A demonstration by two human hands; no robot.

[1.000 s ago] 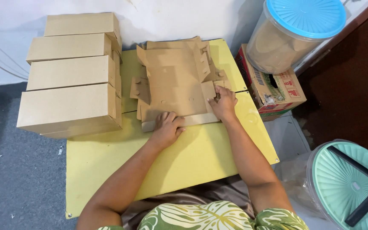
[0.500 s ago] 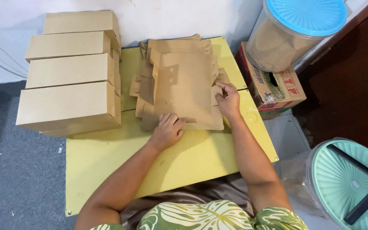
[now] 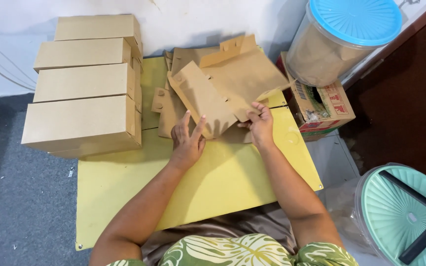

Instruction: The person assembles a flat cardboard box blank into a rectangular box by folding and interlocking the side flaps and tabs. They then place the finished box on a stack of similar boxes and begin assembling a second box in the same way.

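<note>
Four finished cardboard boxes [image 3: 82,83] sit stacked beyond my left fingers, out of the folding area. Nearer me, the yellow worktop [image 3: 223,182] gives a flat base under both palms. A cardboard blank [image 3: 228,88] is lifted and half folded just past my fingertips, above the flat stack [image 3: 171,111]. My right hand [image 3: 260,125] pinches its lower edge, wrist bent inward; my left hand [image 3: 187,140] lies spread, fingers wide, steadying the panel.

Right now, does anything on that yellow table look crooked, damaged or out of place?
Nothing looks damaged or spilled. The flat cardboard blank is lifted and tilted, partly folded between the left hand and right hand, above a loose pile of blanks. The finished boxes sit stacked neatly at the left.
</note>
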